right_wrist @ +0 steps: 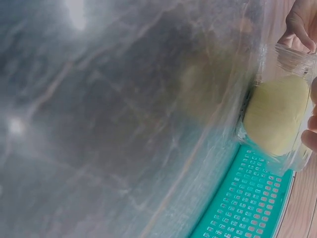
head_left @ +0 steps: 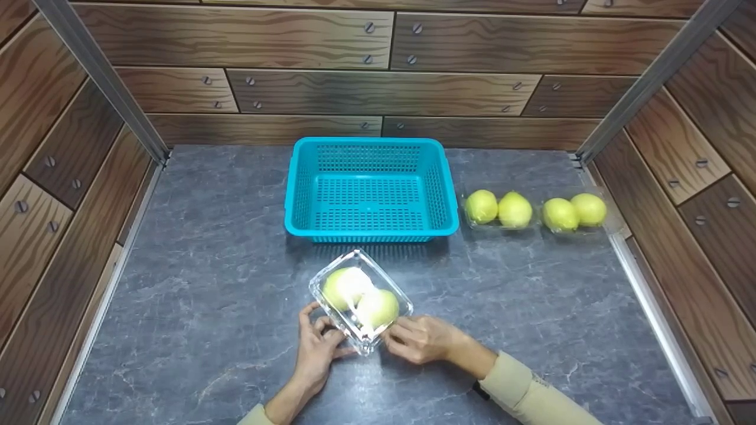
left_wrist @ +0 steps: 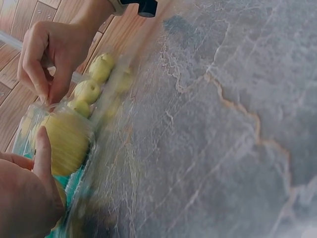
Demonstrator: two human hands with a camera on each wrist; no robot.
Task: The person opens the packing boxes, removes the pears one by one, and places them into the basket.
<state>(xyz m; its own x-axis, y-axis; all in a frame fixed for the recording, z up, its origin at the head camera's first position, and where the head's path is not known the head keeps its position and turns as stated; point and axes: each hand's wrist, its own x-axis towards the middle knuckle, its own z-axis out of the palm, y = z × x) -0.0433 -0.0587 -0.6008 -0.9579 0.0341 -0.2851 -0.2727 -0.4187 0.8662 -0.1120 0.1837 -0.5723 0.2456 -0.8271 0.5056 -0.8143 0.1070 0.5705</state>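
Observation:
A clear plastic clamshell box [head_left: 404, 300] with two yellow-green round fruits [head_left: 387, 308] in it sits turned at an angle in front of the basket. Its lid looks closed, though glare covers part of it. My left hand [head_left: 316, 348] holds the box's lower left side; in the left wrist view its thumb lies along the wall. My right hand [head_left: 422, 339] pinches the edge near the box's right corner with curled fingers. The right wrist view shows one fruit [right_wrist: 277, 114] through the plastic and the fingers [right_wrist: 309, 136] of my right hand at its rim.
A blue-green perforated basket [head_left: 372, 232] with nothing in it stands behind the box. To its right, two more clear boxes hold pairs of the same fruits [head_left: 515, 210] [head_left: 561, 215]. Wood-patterned walls [head_left: 307, 38] and metal posts [head_left: 106, 77] border the grey marbled tabletop [head_left: 201, 283].

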